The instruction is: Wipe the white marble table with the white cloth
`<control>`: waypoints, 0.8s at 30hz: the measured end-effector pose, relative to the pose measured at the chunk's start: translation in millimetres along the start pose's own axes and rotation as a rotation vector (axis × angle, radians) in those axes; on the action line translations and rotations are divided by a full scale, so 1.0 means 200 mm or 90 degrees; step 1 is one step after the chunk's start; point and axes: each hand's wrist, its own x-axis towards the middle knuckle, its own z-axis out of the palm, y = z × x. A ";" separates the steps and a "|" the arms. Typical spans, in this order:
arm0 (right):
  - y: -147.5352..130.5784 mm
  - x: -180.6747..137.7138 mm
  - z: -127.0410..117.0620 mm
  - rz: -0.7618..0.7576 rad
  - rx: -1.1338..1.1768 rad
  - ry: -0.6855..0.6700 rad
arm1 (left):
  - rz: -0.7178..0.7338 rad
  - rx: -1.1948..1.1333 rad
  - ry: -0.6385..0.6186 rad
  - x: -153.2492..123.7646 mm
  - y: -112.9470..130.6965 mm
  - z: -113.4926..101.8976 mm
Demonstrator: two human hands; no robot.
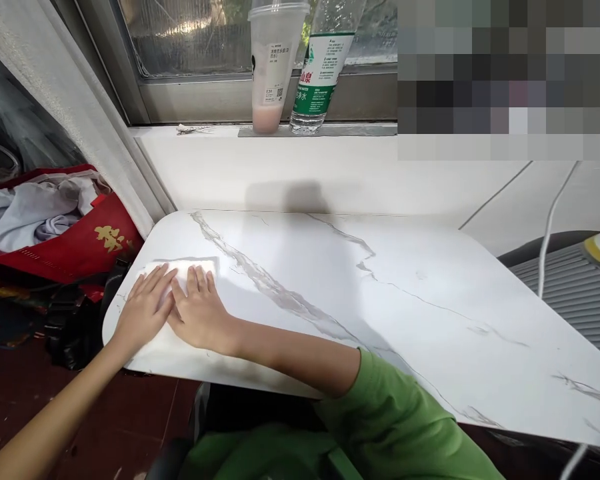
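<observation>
A white folded cloth or paper towel (182, 265) lies flat at the left end of the white marble-patterned table (410, 267). Pressed onto it is my left hand (144, 308), palm down with the fingers stretched out. Beside it, my right hand (200, 310) also rests flat on the white sheet, fingers extended, its thumb side touching the left hand. Most of the sheet is hidden beneath both hands, so its exact kind is unclear.
On the windowsill stand a plastic cup (273, 73) with some pink drink and a leaning water bottle (317, 80). Left of the table sits a red bag (80, 247) holding clothes (25, 207). A white cable (550, 220) hangs at the right near a grey ribbed object (570, 287).
</observation>
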 end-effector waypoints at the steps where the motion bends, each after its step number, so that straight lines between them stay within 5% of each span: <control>1: 0.00 0.01 -0.01 0.002 -0.007 0.001 | -0.006 0.003 -0.002 0.01 0.01 0.01; 7: 0.13 0.21 -0.04 0.092 -0.038 0.052 | -0.060 0.001 -0.022 0.27 0.09 0.06; 10: 0.35 0.35 -0.10 0.150 -0.015 0.159 | -0.079 -0.008 0.002 0.52 0.19 0.12; 16: 0.85 0.49 -0.29 0.110 -0.010 0.266 | -0.105 -0.023 0.054 1.01 0.43 0.29; 20: 0.98 0.45 -0.36 0.110 -0.023 0.261 | -0.107 -0.024 0.064 1.08 0.53 0.34; 24: 0.93 0.33 -0.36 0.128 -0.065 0.240 | -0.095 -0.035 0.055 0.98 0.60 0.33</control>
